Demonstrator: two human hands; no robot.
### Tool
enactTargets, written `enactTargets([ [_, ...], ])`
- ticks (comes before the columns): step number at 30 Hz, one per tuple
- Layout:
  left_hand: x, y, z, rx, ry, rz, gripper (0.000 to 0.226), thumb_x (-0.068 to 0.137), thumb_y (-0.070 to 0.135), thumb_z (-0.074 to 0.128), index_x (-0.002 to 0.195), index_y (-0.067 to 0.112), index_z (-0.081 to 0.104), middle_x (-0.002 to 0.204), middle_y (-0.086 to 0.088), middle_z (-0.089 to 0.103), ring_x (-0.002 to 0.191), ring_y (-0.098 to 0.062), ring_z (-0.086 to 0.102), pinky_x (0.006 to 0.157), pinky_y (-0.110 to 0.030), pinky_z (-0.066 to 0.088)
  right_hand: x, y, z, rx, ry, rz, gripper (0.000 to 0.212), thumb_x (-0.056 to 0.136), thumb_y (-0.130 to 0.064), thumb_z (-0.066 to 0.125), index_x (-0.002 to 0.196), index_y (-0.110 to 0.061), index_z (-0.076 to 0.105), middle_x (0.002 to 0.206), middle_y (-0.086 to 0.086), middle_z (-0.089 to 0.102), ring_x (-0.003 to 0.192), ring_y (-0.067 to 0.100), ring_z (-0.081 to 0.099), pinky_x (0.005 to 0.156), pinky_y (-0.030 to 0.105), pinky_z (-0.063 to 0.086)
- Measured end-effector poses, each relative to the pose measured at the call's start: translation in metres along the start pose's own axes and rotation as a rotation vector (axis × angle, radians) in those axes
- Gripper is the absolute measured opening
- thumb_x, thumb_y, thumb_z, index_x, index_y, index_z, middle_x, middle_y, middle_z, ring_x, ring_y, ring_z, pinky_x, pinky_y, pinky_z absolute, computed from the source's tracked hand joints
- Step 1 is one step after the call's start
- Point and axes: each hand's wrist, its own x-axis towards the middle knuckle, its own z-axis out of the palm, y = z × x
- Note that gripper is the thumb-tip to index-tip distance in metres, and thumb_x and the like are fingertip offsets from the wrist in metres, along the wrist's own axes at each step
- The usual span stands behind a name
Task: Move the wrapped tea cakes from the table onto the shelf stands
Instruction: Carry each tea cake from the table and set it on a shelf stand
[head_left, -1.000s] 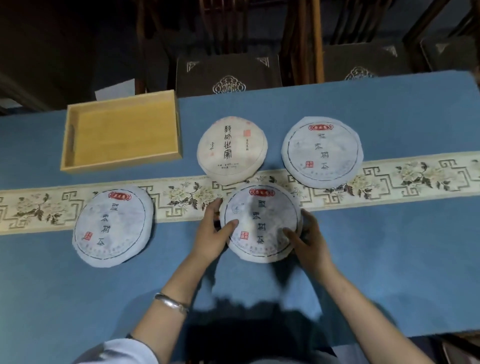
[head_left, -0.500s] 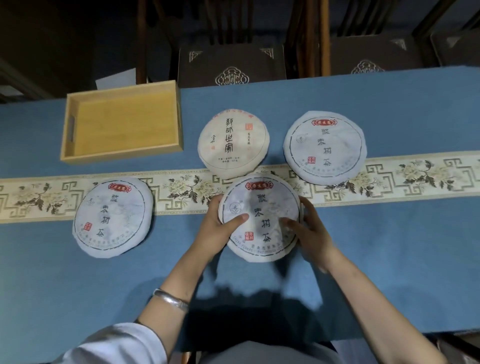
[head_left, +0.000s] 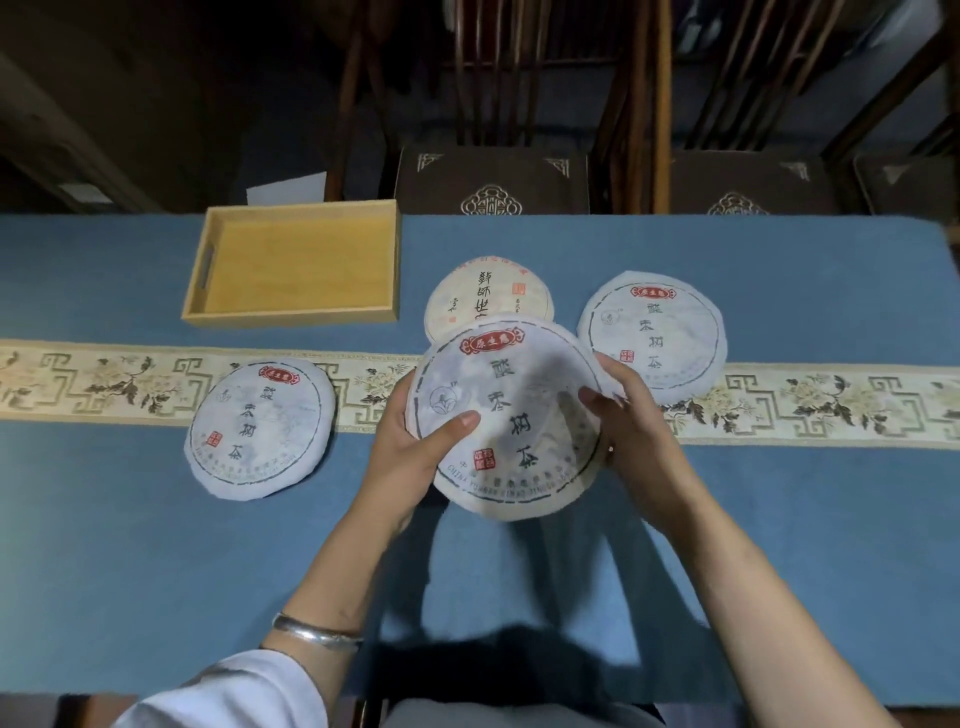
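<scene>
Both hands, left (head_left: 410, 447) and right (head_left: 631, 431), closed on one tea cake (head_left: 506, 415): grip at opposite rims, thumbs on top. Cake tilted, above surface (head_left: 779, 545). Three cakes on surface. Risk: thin wrapper slides or tears under thumb pressure; cake slips. No shelf in view.

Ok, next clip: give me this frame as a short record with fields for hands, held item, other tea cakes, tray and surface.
left hand: grips the held cake's left edge, thumb on its face
right hand: grips the same cake's right edge
held tea cake: white wrapper, red label, raised off the table and tilted toward the camera
left tea cake: flat on the cloth
back tea cake: cream wrapper, partly hidden behind the held one
right tea cake: flat on the cloth
wooden tray: nothing in it
blue tablecloth: patterned runner across it
shelf stands: not in view
</scene>
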Motion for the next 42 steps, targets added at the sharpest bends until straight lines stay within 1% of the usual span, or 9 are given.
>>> enactTargets([
  [3,-0.007,0.019,-0.007,-0.023,0.051,0.085,0.066,0.062,0.028,0.087,0.122,0.036,0.061,0.119,0.001,0.071,0.111,-0.02,0.067,0.085,-0.039,0.058,-0.008,-0.018,-0.001,-0.234,0.154,-0.062,0.046,0.09,-0.046,0.063,0.133,-0.04,0.049,0.102,0.001,0.065,0.082,0.005,0.063,0.083,0.041,0.054],
  [7,-0.016,0.038,-0.014,-0.091,0.095,0.151,0.065,0.069,0.014,0.085,0.127,0.025,0.059,0.118,-0.005,0.071,0.108,-0.024,0.069,0.078,-0.037,0.06,-0.023,-0.026,0.012,-0.36,0.148,-0.075,0.056,0.093,-0.048,0.057,0.143,-0.033,0.038,0.103,-0.012,0.062,0.092,0.007,0.063,0.085,0.037,0.052],
  [11,-0.026,0.046,-0.016,-0.139,0.111,0.173,0.065,0.069,0.013,0.083,0.128,0.027,0.058,0.119,-0.003,0.071,0.109,-0.022,0.069,0.078,-0.036,0.06,-0.036,-0.033,0.05,0.016,-0.086,0.011,0.043,0.088,-0.03,0.067,0.125,-0.039,0.047,0.11,-0.006,0.071,0.103,0.018,0.069,0.074,0.04,0.061],
  [14,-0.032,0.051,-0.019,-0.172,0.066,0.176,0.066,0.066,0.019,0.085,0.126,0.03,0.06,0.119,-0.003,0.071,0.109,-0.023,0.069,0.076,-0.035,0.059,-0.041,-0.041,0.064,0.091,-0.099,-0.066,0.068,0.085,-0.021,0.071,0.143,-0.03,0.037,0.137,0.0,0.058,0.125,0.022,0.058,0.099,0.058,0.049],
  [16,-0.033,0.056,-0.023,-0.177,0.037,0.167,0.069,0.065,0.022,0.086,0.128,0.029,0.058,0.12,-0.003,0.071,0.11,-0.024,0.068,0.079,-0.038,0.059,-0.041,-0.044,0.066,0.11,-0.128,-0.112,0.067,0.089,-0.013,0.067,0.145,-0.031,0.035,0.139,0.002,0.057,0.127,0.026,0.056,0.102,0.061,0.045],
  [25,-0.045,0.082,-0.035,-0.123,-0.028,0.236,0.07,0.064,0.022,0.085,0.128,0.022,0.057,0.121,-0.007,0.07,0.111,-0.027,0.067,0.083,-0.041,0.059,-0.044,-0.047,0.076,0.346,-0.186,-0.113,0.067,0.078,-0.006,0.066,0.14,-0.025,0.046,0.132,0.008,0.063,0.121,0.028,0.061,0.095,0.05,0.053],
  [32,-0.087,0.086,-0.043,-0.097,0.115,0.297,0.053,0.062,0.025,0.086,0.11,0.041,0.067,0.114,0.0,0.073,0.105,-0.02,0.07,0.076,-0.033,0.06,-0.05,-0.051,0.083,0.404,-0.41,-0.068,0.071,0.079,0.001,0.064,0.144,-0.017,0.042,0.135,0.011,0.061,0.124,0.028,0.059,0.1,0.048,0.05],
  [37,-0.138,0.088,-0.039,-0.117,0.268,0.363,0.069,0.064,0.022,0.084,0.127,0.021,0.056,0.122,-0.008,0.069,0.113,-0.029,0.066,0.087,-0.044,0.058,-0.068,-0.053,0.088,0.383,-0.577,-0.041,0.061,0.08,-0.003,0.062,0.137,-0.023,0.05,0.132,0.007,0.064,0.123,0.026,0.06,0.096,0.042,0.053],
  [42,-0.207,0.089,-0.043,-0.133,0.477,0.424,0.066,0.067,0.016,0.083,0.127,0.021,0.056,0.12,-0.009,0.07,0.109,-0.03,0.068,0.08,-0.039,0.06,-0.097,-0.057,0.111,0.325,-0.801,-0.036,0.061,0.082,0.0,0.065,0.139,-0.013,0.047,0.134,0.013,0.062,0.124,0.028,0.059,0.099,0.043,0.051],
])
